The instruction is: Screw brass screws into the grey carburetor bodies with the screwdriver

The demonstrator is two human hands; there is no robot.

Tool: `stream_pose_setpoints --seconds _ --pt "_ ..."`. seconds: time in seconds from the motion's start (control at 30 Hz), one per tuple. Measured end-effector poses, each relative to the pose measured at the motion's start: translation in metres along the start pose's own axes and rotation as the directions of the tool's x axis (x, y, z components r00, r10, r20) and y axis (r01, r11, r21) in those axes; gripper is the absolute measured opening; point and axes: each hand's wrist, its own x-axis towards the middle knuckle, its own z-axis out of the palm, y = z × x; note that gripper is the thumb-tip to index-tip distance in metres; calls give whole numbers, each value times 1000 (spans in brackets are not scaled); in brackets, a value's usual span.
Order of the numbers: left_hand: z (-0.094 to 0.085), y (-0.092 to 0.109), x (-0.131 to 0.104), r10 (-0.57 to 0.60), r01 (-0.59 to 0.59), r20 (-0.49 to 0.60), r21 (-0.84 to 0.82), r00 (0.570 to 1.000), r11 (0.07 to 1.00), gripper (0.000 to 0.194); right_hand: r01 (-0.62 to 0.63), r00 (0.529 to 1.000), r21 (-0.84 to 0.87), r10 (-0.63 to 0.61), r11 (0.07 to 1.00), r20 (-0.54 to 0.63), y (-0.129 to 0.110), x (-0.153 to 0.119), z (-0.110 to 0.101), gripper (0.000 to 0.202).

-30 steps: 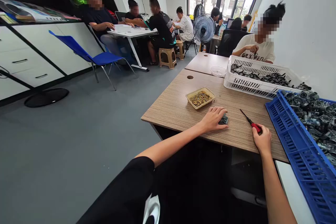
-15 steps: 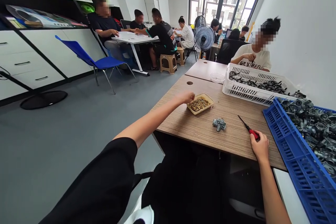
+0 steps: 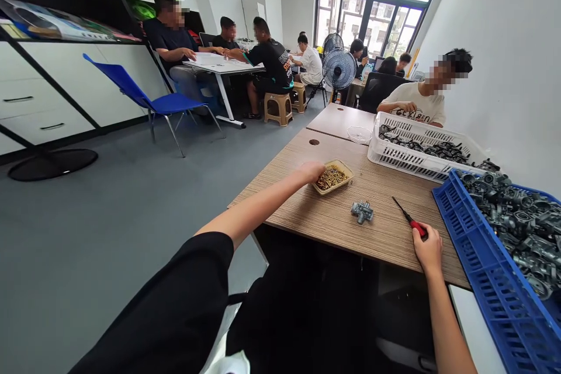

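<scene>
The left hand [image 3: 312, 171] meets the tray [image 3: 337, 187], grip hidden; right of the tray, the right hand [image 3: 428, 249] grips a screwdriver [image 3: 410, 221].

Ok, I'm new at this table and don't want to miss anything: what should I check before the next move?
1. Gold pieces in tray: ok, plenty showing.
2. Left hand at the tray: ok, at its left side.
3. Piece in that hand: cannot tell, the grip is hidden.
4. Screwdriver in right hand: ok, held by its red handle.
5. Metal part held steady: not ok, neither hand is on it.
</scene>
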Motion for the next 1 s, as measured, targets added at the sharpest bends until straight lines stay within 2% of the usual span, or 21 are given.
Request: stream_pose_setpoints --seconds 0.33,0.7,0.87,1.0 --pt "4 -11 1 48 -48 -94 2 994 999 31 0 1000 16 0 1000 -8 2 -1 2 40" --pt "-3 -11 -3 69 -64 -106 54 992 997 33 8 1000 14 -7 1000 -19 3 -3 4 38" --pt "-16 -2 -12 103 -93 -120 93 987 991 32 8 1000 10 -8 1000 -19 3 -4 4 37" --pt "-25 19 -28 238 -227 -201 75 950 971 31 1 1000 -4 -1 1000 -13 4 -5 4 36"
